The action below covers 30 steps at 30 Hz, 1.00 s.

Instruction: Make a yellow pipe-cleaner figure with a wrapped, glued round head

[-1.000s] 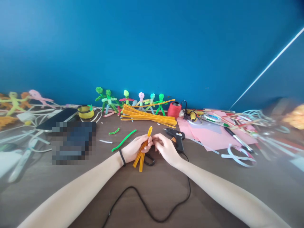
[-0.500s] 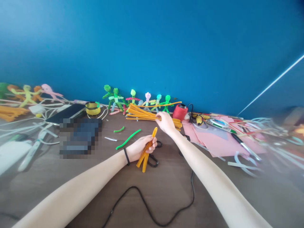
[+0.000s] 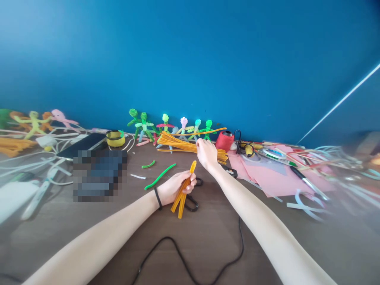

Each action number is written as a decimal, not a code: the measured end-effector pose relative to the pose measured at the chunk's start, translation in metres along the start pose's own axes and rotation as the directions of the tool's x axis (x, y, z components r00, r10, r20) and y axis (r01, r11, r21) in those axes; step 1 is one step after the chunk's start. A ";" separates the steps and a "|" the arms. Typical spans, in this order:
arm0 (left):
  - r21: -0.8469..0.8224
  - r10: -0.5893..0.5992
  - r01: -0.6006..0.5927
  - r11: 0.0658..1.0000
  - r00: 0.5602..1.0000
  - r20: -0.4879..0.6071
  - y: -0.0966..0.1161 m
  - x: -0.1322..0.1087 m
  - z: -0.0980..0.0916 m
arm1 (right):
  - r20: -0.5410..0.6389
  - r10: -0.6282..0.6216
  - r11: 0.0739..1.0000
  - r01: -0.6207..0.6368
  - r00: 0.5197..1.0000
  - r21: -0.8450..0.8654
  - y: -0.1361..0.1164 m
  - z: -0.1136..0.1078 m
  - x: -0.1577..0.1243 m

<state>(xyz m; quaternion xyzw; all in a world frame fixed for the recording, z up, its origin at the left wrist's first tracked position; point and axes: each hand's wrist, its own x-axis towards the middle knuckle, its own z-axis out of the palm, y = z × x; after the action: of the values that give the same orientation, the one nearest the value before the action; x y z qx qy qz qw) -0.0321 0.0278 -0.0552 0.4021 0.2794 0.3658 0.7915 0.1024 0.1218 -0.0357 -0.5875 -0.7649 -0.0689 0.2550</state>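
Note:
My left hand [image 3: 175,187] is closed round a folded orange pipe-cleaner piece [image 3: 184,190], held upright over the brown table [image 3: 208,229]. My right hand [image 3: 207,153] is stretched forward and rests on a pile of long orange pipe cleaners [image 3: 181,143] near the wall, its fingers closed on some of them. Black scissors [image 3: 191,201] lie just under my left hand. A row of small pipe-cleaner figures [image 3: 166,127] stands against the blue wall behind the pile.
A red spool [image 3: 225,140] stands right of the pile. Pink paper [image 3: 267,170], pens and white strips clutter the right side. Green pipe-cleaner bits [image 3: 159,175] lie left of my hands. A black cord [image 3: 190,261] loops in front. A phone, cables and more figures sit at left.
My right hand left the orange piece and reached forward to the pile of orange pipe cleaners. My left hand kept hold of the folded piece.

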 end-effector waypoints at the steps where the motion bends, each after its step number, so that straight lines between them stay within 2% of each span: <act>1: 0.002 -0.006 0.006 1.000 1.000 -0.005 0.001 -0.001 0.001 | -0.016 -0.004 1.000 0.004 1.000 0.001 -0.001 -0.004 0.001; 5: 0.007 -0.027 0.027 1.000 0.999 -0.024 0.004 -0.003 0.005 | -0.098 -0.124 0.991 0.127 0.987 0.027 -0.001 -0.030 0.002; 8: -0.002 -0.033 0.033 0.999 0.999 -0.022 0.005 -0.003 0.005 | -0.101 -0.101 0.994 0.104 0.990 0.027 0.000 -0.057 -0.007; 11: -0.021 -0.050 0.050 0.999 0.999 -0.005 0.004 -0.002 0.004 | 0.086 -0.010 0.998 0.014 0.996 -0.054 0.002 -0.078 -0.026; 13: -0.024 -0.050 0.050 0.998 0.999 -0.006 0.003 -0.002 0.003 | 0.228 0.039 0.989 -0.006 0.973 -0.145 0.005 -0.087 -0.043; 15: -0.019 -0.041 0.041 0.999 0.999 -0.015 0.003 -0.002 0.003 | 0.334 0.031 0.977 0.042 0.942 -0.210 0.007 -0.091 -0.060; 18: 0.005 -0.026 0.026 1.000 0.999 -0.024 0.003 -0.003 0.004 | 0.519 -0.050 0.959 0.187 0.853 -0.214 0.011 -0.095 -0.083; 20: 0.026 -0.012 0.013 1.000 1.000 -0.027 0.003 -0.003 0.005 | 0.578 -0.091 0.943 0.258 0.811 -0.213 0.011 -0.098 -0.091; 22: 0.035 -0.005 0.007 0.999 0.999 -0.033 0.004 -0.004 0.005 | 0.612 -0.097 0.939 0.276 0.785 -0.206 0.010 -0.100 -0.092; 25: 0.022 -0.020 0.021 1.000 0.999 -0.034 0.003 -0.003 0.005 | 0.585 -0.101 0.961 0.230 0.805 -0.152 0.003 -0.095 -0.081; 29: 0.022 -0.018 0.018 1.000 0.999 -0.032 0.001 0.000 0.003 | 0.421 -0.075 0.997 0.081 0.904 0.002 -0.012 -0.066 -0.062; 30: 0.028 -0.010 0.011 1.000 0.999 -0.035 0.000 0.000 0.003 | 0.414 -0.073 0.997 0.066 0.907 0.031 -0.016 -0.057 -0.059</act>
<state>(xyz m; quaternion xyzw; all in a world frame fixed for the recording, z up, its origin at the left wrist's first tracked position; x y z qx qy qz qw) -0.0300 0.0265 -0.0531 0.4053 0.3002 0.3648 0.7826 0.1157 0.0432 -0.0110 -0.5589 -0.8226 0.0546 0.0892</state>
